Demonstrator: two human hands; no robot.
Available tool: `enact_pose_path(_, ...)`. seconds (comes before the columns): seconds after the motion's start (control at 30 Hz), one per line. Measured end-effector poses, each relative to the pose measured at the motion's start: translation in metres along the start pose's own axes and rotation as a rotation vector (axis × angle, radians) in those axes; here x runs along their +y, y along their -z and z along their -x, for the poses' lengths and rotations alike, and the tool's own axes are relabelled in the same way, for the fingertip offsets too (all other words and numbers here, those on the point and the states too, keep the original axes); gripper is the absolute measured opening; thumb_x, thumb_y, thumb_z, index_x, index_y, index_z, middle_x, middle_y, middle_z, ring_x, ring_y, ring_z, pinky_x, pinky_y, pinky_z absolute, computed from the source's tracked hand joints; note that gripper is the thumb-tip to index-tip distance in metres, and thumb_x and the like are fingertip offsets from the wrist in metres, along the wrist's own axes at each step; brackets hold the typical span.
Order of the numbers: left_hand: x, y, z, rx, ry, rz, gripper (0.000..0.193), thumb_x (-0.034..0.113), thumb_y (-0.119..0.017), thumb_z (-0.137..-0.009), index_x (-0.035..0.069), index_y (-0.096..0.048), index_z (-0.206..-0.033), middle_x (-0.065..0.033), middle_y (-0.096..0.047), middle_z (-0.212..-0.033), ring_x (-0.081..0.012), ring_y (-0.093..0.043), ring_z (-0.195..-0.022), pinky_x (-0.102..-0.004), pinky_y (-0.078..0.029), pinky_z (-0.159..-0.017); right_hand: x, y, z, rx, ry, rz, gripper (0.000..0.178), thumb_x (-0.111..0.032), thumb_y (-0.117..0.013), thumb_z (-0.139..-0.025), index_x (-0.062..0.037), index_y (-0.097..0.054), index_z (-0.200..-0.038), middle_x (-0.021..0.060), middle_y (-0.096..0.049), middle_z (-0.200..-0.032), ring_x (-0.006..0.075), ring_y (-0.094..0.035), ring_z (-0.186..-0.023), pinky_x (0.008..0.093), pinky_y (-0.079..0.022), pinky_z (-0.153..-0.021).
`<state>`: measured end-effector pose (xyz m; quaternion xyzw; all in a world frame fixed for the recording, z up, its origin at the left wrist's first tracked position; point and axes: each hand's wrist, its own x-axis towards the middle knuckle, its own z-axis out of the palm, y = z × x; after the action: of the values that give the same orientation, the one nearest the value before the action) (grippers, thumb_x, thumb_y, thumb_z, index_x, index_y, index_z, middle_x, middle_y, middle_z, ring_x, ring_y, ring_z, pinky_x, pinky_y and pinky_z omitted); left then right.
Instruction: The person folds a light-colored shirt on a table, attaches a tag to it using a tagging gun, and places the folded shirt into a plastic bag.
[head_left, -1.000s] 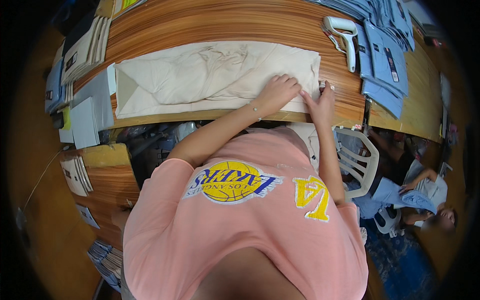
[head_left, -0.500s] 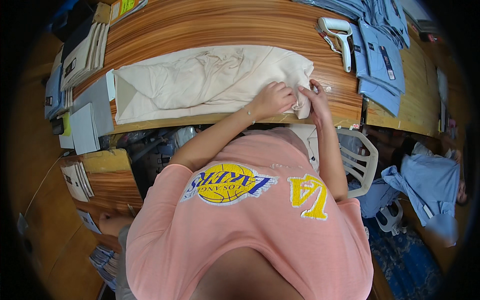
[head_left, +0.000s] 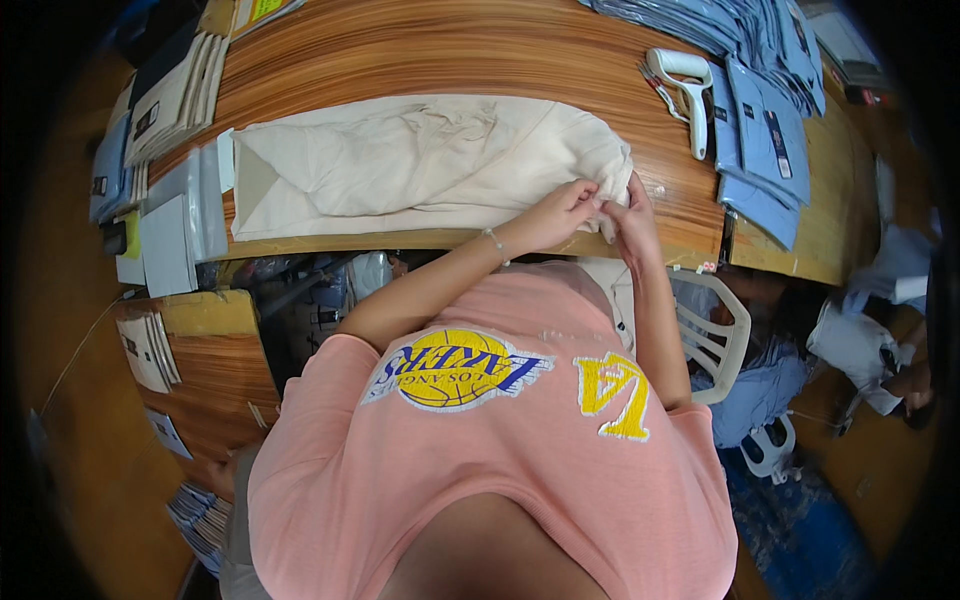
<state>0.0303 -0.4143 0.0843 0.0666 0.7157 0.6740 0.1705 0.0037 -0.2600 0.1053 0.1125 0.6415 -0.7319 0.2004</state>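
Note:
A cream garment [head_left: 380,170], perhaps trousers, lies lengthwise along the front of the wooden table, wrinkled along its upper middle. At its right end, my left hand [head_left: 556,216] has its fingers curled in a pinch on the garment's edge. My right hand [head_left: 637,225] grips the same end from the right, thumb on the near side and fingers partly hidden behind the cloth. The two hands are close together, with a small bunched fold of fabric between them.
A white lint roller [head_left: 690,95] and small red-handled snips [head_left: 662,92] lie to the right, beside stacked blue folded shirts [head_left: 762,135]. Cream folded garments [head_left: 180,100] are piled at the left. A white plastic chair [head_left: 722,340] stands below the table; other people sit nearby.
My left hand has shifted slightly and its fingers are now drawn to a tighter pinch at the cloth edge. At the right, another person's blue garment has moved.

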Motion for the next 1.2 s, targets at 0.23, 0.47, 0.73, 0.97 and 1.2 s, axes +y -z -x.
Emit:
enact_pose_path(0.23,0.027,0.093,0.068,0.509,0.067,0.484,0.045,0.032,-0.053,-0.094,-0.001,-0.044,-0.123,-0.0128,-0.053,-0.114,-0.0181,-0.051,-0.107,-0.0306,-0.044,-0.088,-0.021,-0.124,0.019,-0.477,0.481,0.498,0.051,-0.002,-0.058,-0.081,-0.0066,-0.047,-0.131,0.0159,-0.055,-0.121,0.0254,-0.057,-0.103,0.0324,-0.047,-0.088)
enact_pose_path(0.47,-0.021,0.134,0.086,0.740,0.145,0.125,0.032,0.016,-0.055,-0.090,-0.006,-0.054,-0.114,-0.0121,-0.064,-0.102,-0.0172,-0.059,-0.091,-0.0287,-0.045,-0.083,-0.014,-0.113,-0.026,-0.432,0.248,0.504,0.022,-0.005,-0.060,-0.084,-0.0036,-0.063,-0.106,0.0051,-0.060,-0.107,0.0141,-0.058,-0.093,0.0269,-0.047,-0.077)
enact_pose_path(0.73,0.002,0.133,0.112,0.672,0.247,-0.341,0.036,0.018,-0.058,-0.088,-0.002,-0.053,-0.117,-0.0197,-0.065,-0.098,-0.0235,-0.063,-0.090,-0.0328,-0.047,-0.079,0.006,-0.090,-0.068,-0.197,0.774,0.909,0.015,-0.003,-0.064,-0.076,-0.0025,-0.065,-0.090,0.0122,-0.061,-0.083,0.0307,-0.056,-0.084,0.0371,-0.046,-0.073)
enact_pose_path(0.97,0.061,0.136,0.064,0.611,-0.239,-0.846,0.019,0.014,-0.055,-0.088,0.002,-0.060,-0.101,-0.0139,-0.064,-0.095,-0.0308,-0.059,-0.092,-0.0371,-0.047,-0.080,0.018,-0.083,-0.076,-0.143,0.876,0.881,0.007,-0.007,-0.066,-0.075,-0.0034,-0.065,-0.082,0.0099,-0.063,-0.083,0.0292,-0.056,-0.082,0.0379,-0.045,-0.075)
enact_pose_path(1.2,-0.001,0.156,-0.017,0.146,-0.345,-0.833,0.021,0.016,-0.054,-0.088,0.007,-0.066,-0.103,-0.0072,-0.063,-0.111,-0.0263,-0.054,-0.105,-0.0370,-0.040,-0.094,0.020,-0.080,-0.082,-0.122,0.952,0.997,0.005,-0.010,-0.064,-0.077,-0.0062,-0.062,-0.079,0.0074,-0.060,-0.083,0.0284,-0.053,-0.084,0.0394,-0.042,-0.075)
